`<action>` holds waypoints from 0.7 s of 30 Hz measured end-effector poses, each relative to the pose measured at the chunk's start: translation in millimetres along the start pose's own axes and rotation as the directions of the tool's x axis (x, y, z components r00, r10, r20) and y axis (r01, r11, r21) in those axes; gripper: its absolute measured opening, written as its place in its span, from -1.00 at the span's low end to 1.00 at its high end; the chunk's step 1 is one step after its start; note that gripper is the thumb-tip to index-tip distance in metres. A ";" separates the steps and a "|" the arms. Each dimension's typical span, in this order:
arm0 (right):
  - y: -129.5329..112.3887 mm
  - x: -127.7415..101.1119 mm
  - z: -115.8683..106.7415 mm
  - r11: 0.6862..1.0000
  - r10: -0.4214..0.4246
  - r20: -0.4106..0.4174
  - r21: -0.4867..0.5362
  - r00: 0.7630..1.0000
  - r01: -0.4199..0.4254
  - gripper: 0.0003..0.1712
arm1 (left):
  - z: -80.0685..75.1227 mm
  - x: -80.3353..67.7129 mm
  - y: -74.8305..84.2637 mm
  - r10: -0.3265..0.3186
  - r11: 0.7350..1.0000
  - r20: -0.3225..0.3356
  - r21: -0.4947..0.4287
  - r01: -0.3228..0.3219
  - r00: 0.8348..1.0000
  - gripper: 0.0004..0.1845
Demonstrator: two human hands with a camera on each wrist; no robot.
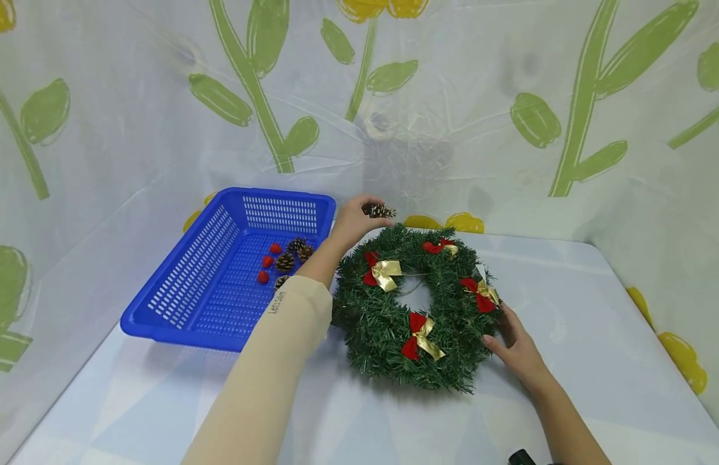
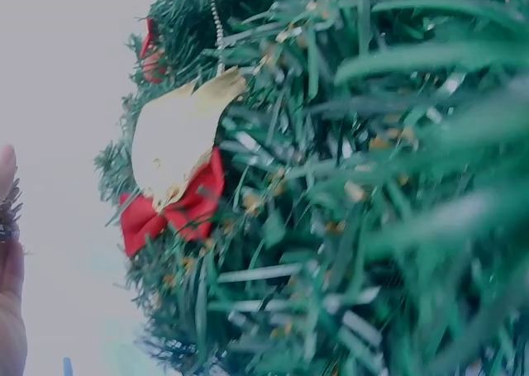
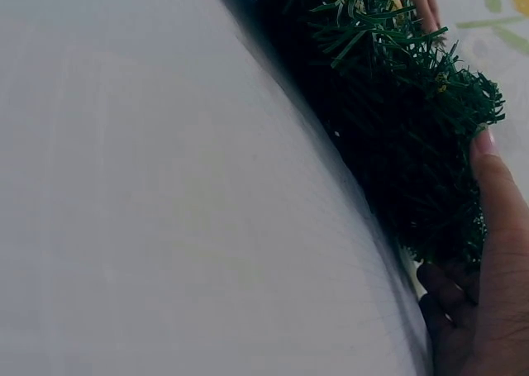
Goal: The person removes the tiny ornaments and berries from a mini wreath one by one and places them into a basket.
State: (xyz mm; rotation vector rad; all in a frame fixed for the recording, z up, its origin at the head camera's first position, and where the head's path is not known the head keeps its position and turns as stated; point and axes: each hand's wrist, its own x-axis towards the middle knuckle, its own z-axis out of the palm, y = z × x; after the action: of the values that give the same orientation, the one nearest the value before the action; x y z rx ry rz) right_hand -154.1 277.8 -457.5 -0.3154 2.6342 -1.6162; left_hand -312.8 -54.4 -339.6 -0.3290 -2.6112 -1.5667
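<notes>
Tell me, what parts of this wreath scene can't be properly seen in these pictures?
- Head view: the beige sleeve hides part of the blue plastic basket and one of its brown pine cones.
- Left wrist view: the green tinsel wreath is blurred; the left hand is cut by the edge.
- Right wrist view: the right hand is dark, its fingers unclear.

The wreath lies on the counter, with the basket just to its left. Pine cones and berries sit in the basket's far part. Another pine cone is behind the wreath's far edge.
</notes>
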 end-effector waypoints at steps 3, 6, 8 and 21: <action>-0.2 0.1 0.4 1.000 0.002 0.001 -0.003 1.000 -0.002 -0.06 | -6.9 0.4 -0.3 -0.003 1.000 -0.010 -0.015 0.003 1.000 -0.46; -0.8 0.7 0.5 1.000 0.003 -0.001 -0.004 1.000 -0.003 -0.06 | -14.5 0.2 0.4 0.001 1.000 -0.033 -0.022 -0.002 0.999 -0.47; -1.0 1.1 0.7 1.000 0.001 0.000 -0.009 1.000 -0.001 -0.07 | -19.7 -0.2 0.4 0.004 1.000 -0.048 -0.024 -0.005 0.999 -0.48; -1.6 -0.2 1.0 1.000 0.008 0.005 0.001 1.000 -0.008 -0.07 | -52.9 -6.9 -4.2 0.036 0.999 -0.079 0.005 -0.036 0.996 -0.52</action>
State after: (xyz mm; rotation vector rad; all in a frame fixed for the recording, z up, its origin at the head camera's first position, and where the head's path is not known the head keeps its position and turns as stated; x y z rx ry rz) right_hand -153.4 276.3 -456.5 -0.3079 2.6280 -1.6119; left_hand -309.3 -103.8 -319.3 -0.3054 -2.5350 -1.5309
